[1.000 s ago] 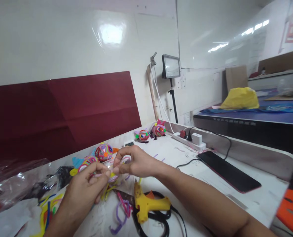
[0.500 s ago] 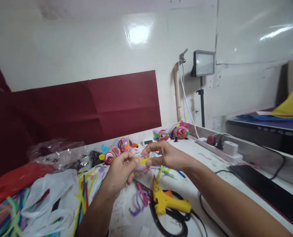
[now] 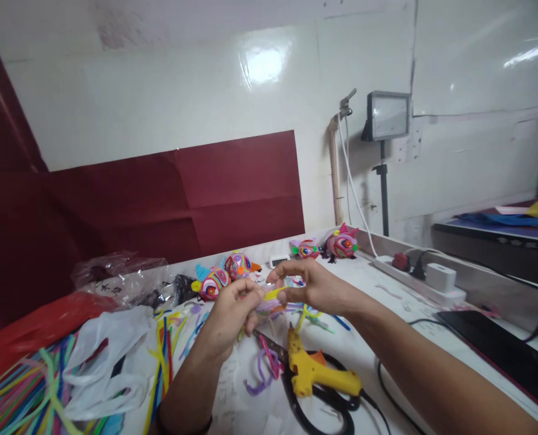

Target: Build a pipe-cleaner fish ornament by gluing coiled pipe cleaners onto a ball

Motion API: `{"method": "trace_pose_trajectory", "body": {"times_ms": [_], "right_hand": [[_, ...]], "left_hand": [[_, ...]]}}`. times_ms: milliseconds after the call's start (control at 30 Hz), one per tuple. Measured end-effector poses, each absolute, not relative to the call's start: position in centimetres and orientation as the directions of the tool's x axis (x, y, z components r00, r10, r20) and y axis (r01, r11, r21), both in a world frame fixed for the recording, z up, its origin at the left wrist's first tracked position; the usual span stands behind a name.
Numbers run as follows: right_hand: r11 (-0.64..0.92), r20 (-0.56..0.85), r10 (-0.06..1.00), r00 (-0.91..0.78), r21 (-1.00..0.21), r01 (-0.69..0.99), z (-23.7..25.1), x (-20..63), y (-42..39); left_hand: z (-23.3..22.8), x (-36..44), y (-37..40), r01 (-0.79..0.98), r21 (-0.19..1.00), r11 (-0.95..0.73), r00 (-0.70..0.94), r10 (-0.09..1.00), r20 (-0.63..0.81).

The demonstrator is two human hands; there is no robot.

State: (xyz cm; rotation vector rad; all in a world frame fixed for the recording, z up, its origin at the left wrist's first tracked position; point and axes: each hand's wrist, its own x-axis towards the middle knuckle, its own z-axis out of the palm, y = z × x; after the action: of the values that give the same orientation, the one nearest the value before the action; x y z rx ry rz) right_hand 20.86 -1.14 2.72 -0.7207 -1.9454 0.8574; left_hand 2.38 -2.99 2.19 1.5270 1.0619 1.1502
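Yellow strip (image 3: 274, 293), soft-looking, sits between both hands. Left hand (image 3: 233, 314) grasps its left end, thumb against curled fingers. Right hand (image 3: 317, 287) grasps the other end, thumb on the strip, index finger bent above it. Purple-pink strands (image 3: 275, 308) run just under the strip, blurred; can't tell if either hand holds them too.

Toys: two colourful fish-like ones beyond the left hand, a blue-finned toy (image 3: 215, 283) nearest and an orange-tipped toy (image 3: 238, 266) just behind. Small white timer (image 3: 278, 261) straight beyond the right hand's fingertips. Farther off and to that hand's right, a small toy (image 3: 307, 248) and a pink-eared toy (image 3: 343, 243), side by side.

Nearer the wearer than the right hand: yellow glue gun (image 3: 314, 374), on top of black-handled scissors (image 3: 291, 396). Pink fuzzy wire (image 3: 275, 362) and curled purple wire (image 3: 260, 383) lie by the blades, between the left wrist and the glue gun.

Left of the left hand: white bag (image 3: 110, 332), red bag (image 3: 46, 323), crinkled clear plastic (image 3: 119, 275), plus a heap of multicolour fuzzy wires (image 3: 28, 393) partly under the white bag. Right of the right hand: power strip (image 3: 450, 295) with white charger (image 3: 440, 278) plugged in; black phone (image 3: 505, 356) flat beside the right forearm, cut off by the picture edge.
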Motion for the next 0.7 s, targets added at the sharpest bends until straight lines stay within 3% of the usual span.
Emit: {"method": "trace_pose_trajectory", "body": {"times_ms": [400, 700], "right_hand": [[0.664, 0.524, 0.723, -0.45, -0.705, 0.247, 2.5, 20.8, -0.8], [0.757, 0.653, 0.654, -0.383, -0.563, 0.332, 2.9, 21.4, -1.0]], "left_hand": [[2.0, 2.5, -2.8, 0.107, 0.971, -0.214, 0.196, 0.962, 0.19], [0.6, 2.0, -3.1, 0.114, 0.956, -0.269, 0.052, 0.963, 0.265]]}}
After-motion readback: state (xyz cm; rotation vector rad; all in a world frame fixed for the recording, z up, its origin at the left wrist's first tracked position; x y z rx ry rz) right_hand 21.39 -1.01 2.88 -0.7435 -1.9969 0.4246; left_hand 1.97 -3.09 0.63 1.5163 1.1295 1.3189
